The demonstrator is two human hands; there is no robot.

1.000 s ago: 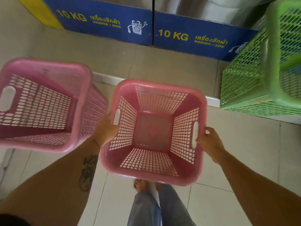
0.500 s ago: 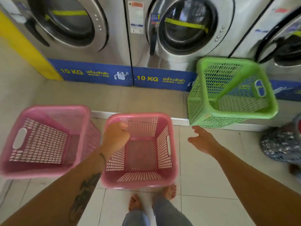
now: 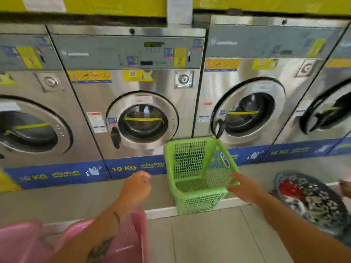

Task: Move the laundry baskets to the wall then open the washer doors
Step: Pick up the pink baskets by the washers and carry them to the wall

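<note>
A green mesh laundry basket (image 3: 190,164) stands tilted on the raised step below the washers. My right hand (image 3: 242,186) reaches to its right rim with fingers apart; blur hides whether it touches. My left hand (image 3: 136,186) hovers left of the basket, fingers curled, holding nothing. Two pink baskets (image 3: 131,234) (image 3: 17,242) sit on the floor at the bottom left, under my left forearm. The middle washer's door (image 3: 142,120) and the left washer's door (image 3: 34,126) look closed. The right washer's door (image 3: 248,111) seems slightly ajar.
A patterned round basket (image 3: 311,198) with red and mixed laundry lies on the floor at the right, with part of another person (image 3: 345,186) at the frame's edge. A fourth washer (image 3: 326,111) with a tilted door is at the far right. A white step edge (image 3: 161,212) crosses the tiled floor.
Both hands let go of the middle pink basket, which stays beside the other one. My view lifted to the washers, and my right hand reached towards the green basket.
</note>
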